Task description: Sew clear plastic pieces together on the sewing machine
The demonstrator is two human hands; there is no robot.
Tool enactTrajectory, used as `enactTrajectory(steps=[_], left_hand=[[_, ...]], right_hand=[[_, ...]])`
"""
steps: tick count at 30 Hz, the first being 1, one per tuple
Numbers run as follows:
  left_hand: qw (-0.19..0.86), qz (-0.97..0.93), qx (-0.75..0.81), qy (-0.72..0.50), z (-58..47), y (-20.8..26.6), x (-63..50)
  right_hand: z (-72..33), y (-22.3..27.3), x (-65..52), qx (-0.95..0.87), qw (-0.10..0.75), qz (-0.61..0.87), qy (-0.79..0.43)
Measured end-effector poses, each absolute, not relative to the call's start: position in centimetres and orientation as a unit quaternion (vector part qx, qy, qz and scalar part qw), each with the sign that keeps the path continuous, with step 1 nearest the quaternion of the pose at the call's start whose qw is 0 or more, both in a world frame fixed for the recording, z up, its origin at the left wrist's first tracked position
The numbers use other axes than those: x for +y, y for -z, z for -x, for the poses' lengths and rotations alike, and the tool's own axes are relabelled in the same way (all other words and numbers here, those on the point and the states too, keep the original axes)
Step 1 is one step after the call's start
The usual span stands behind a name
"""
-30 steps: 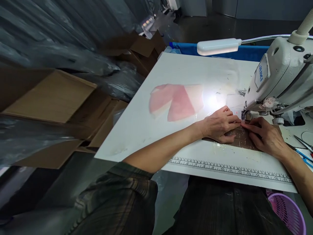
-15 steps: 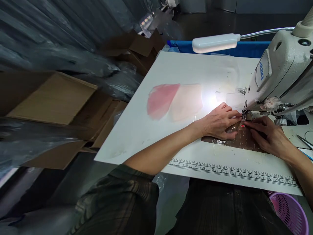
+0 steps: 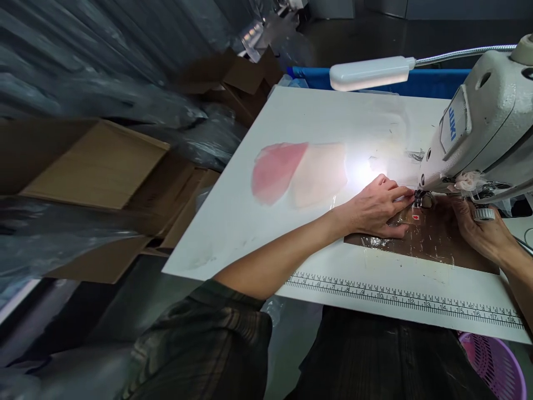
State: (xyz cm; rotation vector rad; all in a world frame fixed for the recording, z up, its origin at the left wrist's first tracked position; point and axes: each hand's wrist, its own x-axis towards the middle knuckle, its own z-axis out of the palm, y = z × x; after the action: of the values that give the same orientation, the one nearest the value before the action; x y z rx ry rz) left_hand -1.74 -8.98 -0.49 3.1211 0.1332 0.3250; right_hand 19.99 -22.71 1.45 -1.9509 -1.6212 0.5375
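Note:
My left hand lies with fingers stretched out on a brown plate under the sewing machine. Its index fingertip reaches the presser foot, and its thumb is spread on the plate. A small tag with a red mark shows just in front of the foot. My right hand is to the right of the foot, by a ridged metal knob. The machine head hides most of its fingers, so any hold there is not visible.
A pink sheer piece and a paler one lie on the white table. A lamp hangs over it. Along the front edge runs a printed ruler. Cardboard boxes stand left, a purple basket below right.
My right hand has moved right and back from the tag, partly behind the machine head. More of the brown plate shows now. The left hand has stayed in place; the view has shifted slightly.

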Motion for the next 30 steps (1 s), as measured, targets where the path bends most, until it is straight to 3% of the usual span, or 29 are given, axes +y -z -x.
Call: enactTrajectory(steps=[10,16,23,30], left_hand=[[0.028,-0.991,0.067,-0.11,1.8,0.8,-9.4],[0.04,-0.971,0.141,-0.189,1.5,1.0,-9.0],[0.08,-0.97,0.227,-0.025,-2.4,-2.2,-2.4],[0.081,-0.959,0.269,-0.032,-5.9,-2.8,2.0]], right_hand=[[-19.4,-0.5,-24.1,-0.586,0.262,0.743,-0.187],[-19.4,-0.1,-23.7,-0.584,0.267,0.754,-0.135],[-19.2,1.0,-23.4,-0.629,0.34,0.697,-0.057],[-19.4,1.8,-23.1,-0.638,0.347,0.686,-0.034]])
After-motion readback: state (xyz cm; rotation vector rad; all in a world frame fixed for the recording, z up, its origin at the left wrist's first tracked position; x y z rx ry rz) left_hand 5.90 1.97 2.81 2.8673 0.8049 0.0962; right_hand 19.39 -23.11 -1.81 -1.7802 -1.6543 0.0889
